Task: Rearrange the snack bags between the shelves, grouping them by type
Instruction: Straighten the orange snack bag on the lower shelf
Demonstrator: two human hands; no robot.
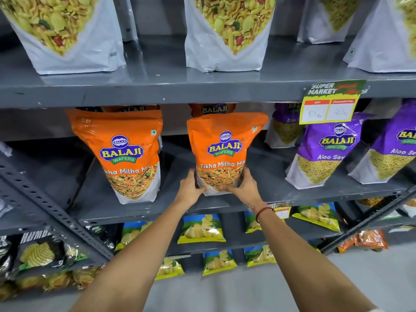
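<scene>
Orange Tikha Mitha Mix bag (225, 152) stands upright on the middle shelf (258, 199), left hand (191, 188) and right hand (244, 185) clasping its base; tall and soft, it may topple into the second orange bag (126, 154) at left if released off balance.

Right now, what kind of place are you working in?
Most likely a supermarket aisle: grey metal shelves stocked with rows of snack bags, a price tag reading "Super Market", and both hands on an orange Tikha Mitha Mix bag.
</scene>
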